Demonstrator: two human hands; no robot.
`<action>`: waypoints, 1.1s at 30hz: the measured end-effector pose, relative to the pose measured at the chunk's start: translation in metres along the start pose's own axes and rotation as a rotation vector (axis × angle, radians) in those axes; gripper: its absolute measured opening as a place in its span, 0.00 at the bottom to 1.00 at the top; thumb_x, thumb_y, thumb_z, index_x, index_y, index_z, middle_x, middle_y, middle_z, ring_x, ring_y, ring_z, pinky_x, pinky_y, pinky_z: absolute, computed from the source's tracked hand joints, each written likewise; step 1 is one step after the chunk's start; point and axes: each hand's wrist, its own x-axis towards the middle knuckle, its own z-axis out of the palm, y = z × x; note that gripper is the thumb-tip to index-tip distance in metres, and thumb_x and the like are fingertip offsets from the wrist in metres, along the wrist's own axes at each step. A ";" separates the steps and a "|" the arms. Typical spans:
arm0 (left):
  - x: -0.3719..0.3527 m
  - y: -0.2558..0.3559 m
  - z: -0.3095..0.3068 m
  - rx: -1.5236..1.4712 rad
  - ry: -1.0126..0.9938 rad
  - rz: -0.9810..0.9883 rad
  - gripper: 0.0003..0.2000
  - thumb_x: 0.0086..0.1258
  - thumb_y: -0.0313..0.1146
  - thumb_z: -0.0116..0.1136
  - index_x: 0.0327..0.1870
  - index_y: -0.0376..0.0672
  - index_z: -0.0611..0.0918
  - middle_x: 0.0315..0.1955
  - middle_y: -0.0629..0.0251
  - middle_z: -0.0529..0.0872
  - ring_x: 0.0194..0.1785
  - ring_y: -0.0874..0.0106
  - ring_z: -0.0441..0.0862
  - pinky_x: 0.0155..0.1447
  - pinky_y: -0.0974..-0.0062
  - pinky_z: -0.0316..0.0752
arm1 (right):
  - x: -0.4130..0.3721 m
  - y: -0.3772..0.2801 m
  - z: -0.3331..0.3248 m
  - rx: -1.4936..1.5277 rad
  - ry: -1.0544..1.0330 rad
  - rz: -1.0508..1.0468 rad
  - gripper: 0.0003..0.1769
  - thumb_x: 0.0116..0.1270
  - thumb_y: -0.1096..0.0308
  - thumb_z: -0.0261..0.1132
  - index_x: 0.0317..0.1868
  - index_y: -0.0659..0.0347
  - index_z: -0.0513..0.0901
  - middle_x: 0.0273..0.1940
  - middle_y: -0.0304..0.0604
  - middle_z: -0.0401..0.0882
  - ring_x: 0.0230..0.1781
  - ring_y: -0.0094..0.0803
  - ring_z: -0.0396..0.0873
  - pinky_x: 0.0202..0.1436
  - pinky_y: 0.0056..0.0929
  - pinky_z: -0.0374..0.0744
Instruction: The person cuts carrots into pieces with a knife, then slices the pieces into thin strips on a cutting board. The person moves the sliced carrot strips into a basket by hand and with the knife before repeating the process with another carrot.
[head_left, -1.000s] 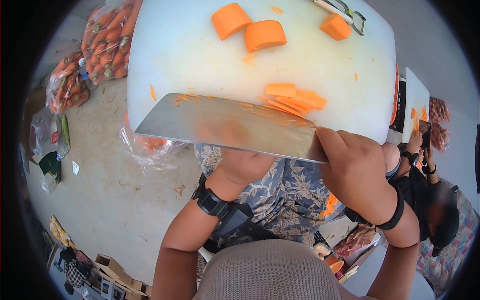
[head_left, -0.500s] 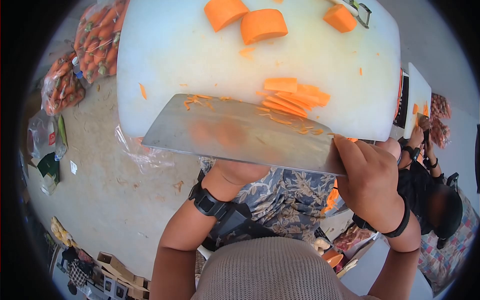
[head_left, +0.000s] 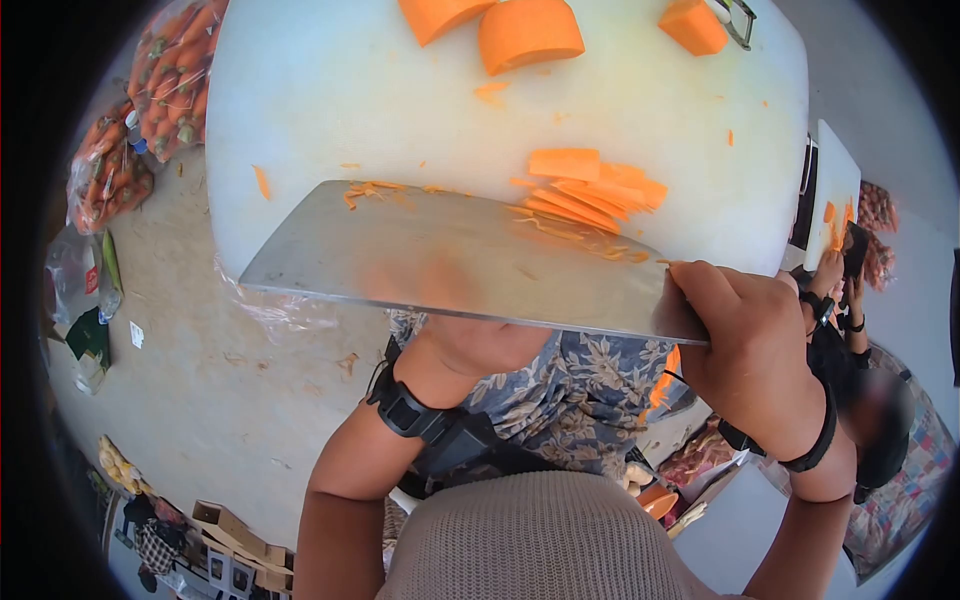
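right hand [head_left: 745, 350] is clenched round the handle end of a big cleaver [head_left: 450, 260], the handle itself hidden in the fist. the blade is broadside to the camera, near level, tip pointing left, over the near edge of the white cutting board [head_left: 330, 110]. orange shreds stick along the blade's top edge. left hand [head_left: 485, 340] sits behind the blade and only its lower part and wrist show, so i cannot tell if it is open, closed or holding anything. the hands are apart: left one low centre, right one at the blade's right end. black band on each wrist.

on the board, a fanned pile of thin carrot slices [head_left: 590, 190] lies just beyond the right part of the blade. farther up are two big carrot chunks [head_left: 530, 32] side by side at the frame top. a smaller carrot piece [head_left: 695, 25] is to their right, next to a peeler [head_left: 738, 15] cut off by the frame. loose orange bits are scattered about.

left of the board, clear bags of whole carrots [head_left: 165, 70] lie on the floor [head_left: 200, 380]. far right, another person's hand [head_left: 828, 272] is by a second white board [head_left: 830, 185] with orange pieces on it.
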 end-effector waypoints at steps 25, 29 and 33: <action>-0.026 -0.009 0.001 0.422 -0.073 0.138 0.28 0.63 0.54 0.65 0.59 0.45 0.81 0.57 0.54 0.80 0.58 0.50 0.76 0.62 0.40 0.64 | -0.002 -0.006 0.009 -0.128 0.237 -0.152 0.10 0.51 0.73 0.66 0.27 0.58 0.71 0.18 0.37 0.65 0.16 0.31 0.72 0.19 0.30 0.69; -0.025 -0.006 0.008 0.335 0.060 0.142 0.16 0.68 0.34 0.61 0.55 0.40 0.83 0.55 0.59 0.83 0.54 0.58 0.82 0.59 0.57 0.76 | -0.015 -0.007 0.005 -0.052 0.120 -0.039 0.22 0.42 0.83 0.66 0.43 0.64 0.80 0.26 0.43 0.79 0.26 0.41 0.79 0.31 0.37 0.67; -0.028 -0.010 0.007 0.045 -0.025 0.060 0.16 0.68 0.34 0.59 0.55 0.40 0.83 0.55 0.59 0.83 0.54 0.59 0.82 0.59 0.57 0.76 | -0.017 -0.006 0.003 -0.059 0.067 -0.032 0.26 0.40 0.82 0.65 0.47 0.66 0.80 0.29 0.47 0.80 0.29 0.43 0.80 0.33 0.37 0.71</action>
